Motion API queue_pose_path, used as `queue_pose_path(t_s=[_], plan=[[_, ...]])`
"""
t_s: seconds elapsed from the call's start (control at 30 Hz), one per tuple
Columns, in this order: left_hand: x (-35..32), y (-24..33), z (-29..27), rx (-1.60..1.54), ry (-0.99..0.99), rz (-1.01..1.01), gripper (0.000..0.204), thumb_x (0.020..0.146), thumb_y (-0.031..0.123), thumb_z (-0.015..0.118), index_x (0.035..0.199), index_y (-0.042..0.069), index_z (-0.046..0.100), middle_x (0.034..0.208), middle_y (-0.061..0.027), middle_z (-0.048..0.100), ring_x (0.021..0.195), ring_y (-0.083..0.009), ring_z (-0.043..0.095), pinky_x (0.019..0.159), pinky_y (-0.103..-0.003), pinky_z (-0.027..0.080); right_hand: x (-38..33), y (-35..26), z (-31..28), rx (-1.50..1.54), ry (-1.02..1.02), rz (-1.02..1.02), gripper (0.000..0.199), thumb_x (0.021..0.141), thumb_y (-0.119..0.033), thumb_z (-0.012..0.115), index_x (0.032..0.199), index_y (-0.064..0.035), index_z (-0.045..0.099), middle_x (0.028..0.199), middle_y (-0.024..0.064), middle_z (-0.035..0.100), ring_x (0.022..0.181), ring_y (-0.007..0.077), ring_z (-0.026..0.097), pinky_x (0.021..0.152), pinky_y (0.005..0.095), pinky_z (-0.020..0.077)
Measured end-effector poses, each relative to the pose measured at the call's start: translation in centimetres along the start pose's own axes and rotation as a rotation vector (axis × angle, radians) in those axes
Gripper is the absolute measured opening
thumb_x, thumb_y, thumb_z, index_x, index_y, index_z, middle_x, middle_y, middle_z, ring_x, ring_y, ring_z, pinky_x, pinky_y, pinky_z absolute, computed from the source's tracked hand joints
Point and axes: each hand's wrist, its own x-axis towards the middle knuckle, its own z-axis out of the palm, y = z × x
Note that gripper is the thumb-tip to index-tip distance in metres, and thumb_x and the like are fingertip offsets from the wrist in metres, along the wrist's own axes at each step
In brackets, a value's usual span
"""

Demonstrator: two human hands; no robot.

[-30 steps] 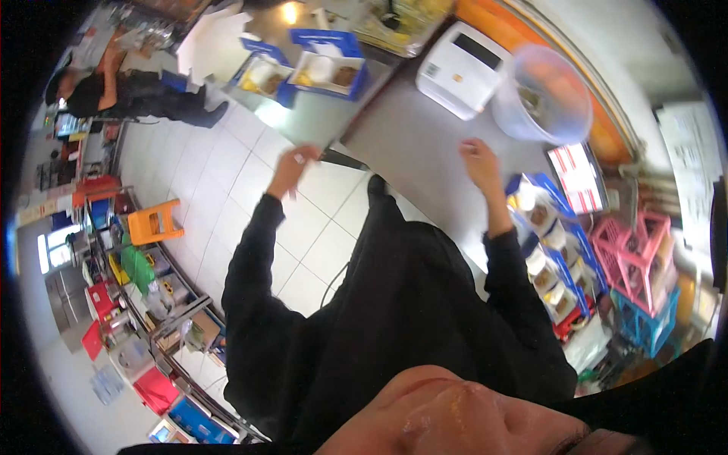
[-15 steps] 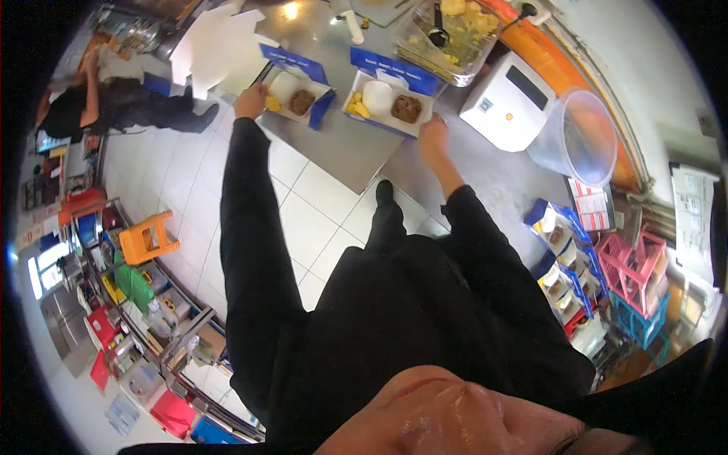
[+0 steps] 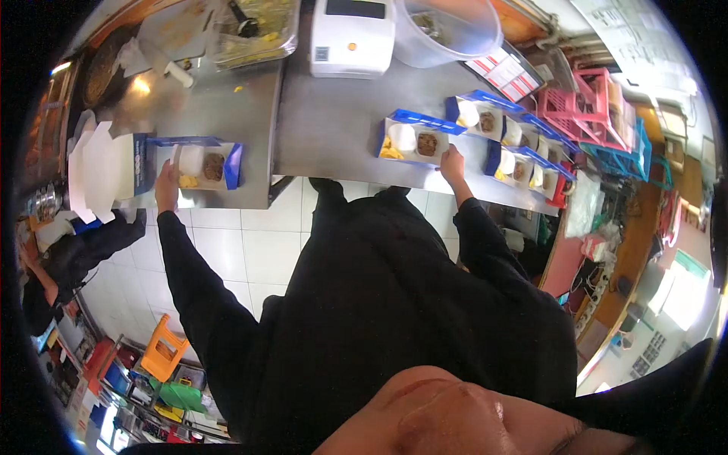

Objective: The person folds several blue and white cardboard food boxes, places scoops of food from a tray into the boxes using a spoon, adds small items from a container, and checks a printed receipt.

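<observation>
- Steel surface [image 3: 326, 129] fills the upper frame, above white floor tiles.
- White label printer [image 3: 353, 36] and clear plastic tub [image 3: 447, 30] stand at top centre.
- Row of filled blue-lidded boxes [image 3: 523, 148] runs toward the upper right.
- Left hand [image 3: 165, 182], upper left, touches the near edge of an open meal box [image 3: 199, 163]; its grip cannot be made out.
- Right hand [image 3: 453, 163], right of centre, rests fingers on another open meal box [image 3: 413, 140]; grip unclear.

Scene evenly lit from overhead, bright glare seen on the steel counter [image 3: 227, 106] at upper left, edges bent by fisheye distortion, corners blacked out, nearest foreground blurred, soft shadows cast.
</observation>
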Motion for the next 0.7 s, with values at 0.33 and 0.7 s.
queue_pose_path(t_s=[0.33,0.7], plan=[[-0.6,22.7,6.3,-0.111,-0.044,0.130,0.033,0.090,0.029,0.042,0.118,0.014,0.052,0.098,-0.0199,0.061,0.093,-0.0395,0.057,0.074,-0.047,0.045,5.7,12.1,-7.4,-0.272,0.291,-0.120,0.028,0.083,-0.009,0.045,0.108,-0.0005,0.052,0.076,0.0236,0.062,0.074,0.0411,0.060,0.065,0.0490,0.0479],[-9.4,46.1,22.2,-0.169,-0.061,0.025,0.030,0.091,0.026,0.040,0.102,0.004,0.057,0.089,-0.0202,0.063,0.081,-0.0398,0.060,0.070,-0.049,0.047,4.6,12.7,-11.3,-0.505,0.112,-0.206,0.021,0.078,-0.006,0.052,0.098,0.0018,0.054,0.081,0.0216,0.063,0.078,0.0365,0.062,0.071,0.0422,0.0507]])
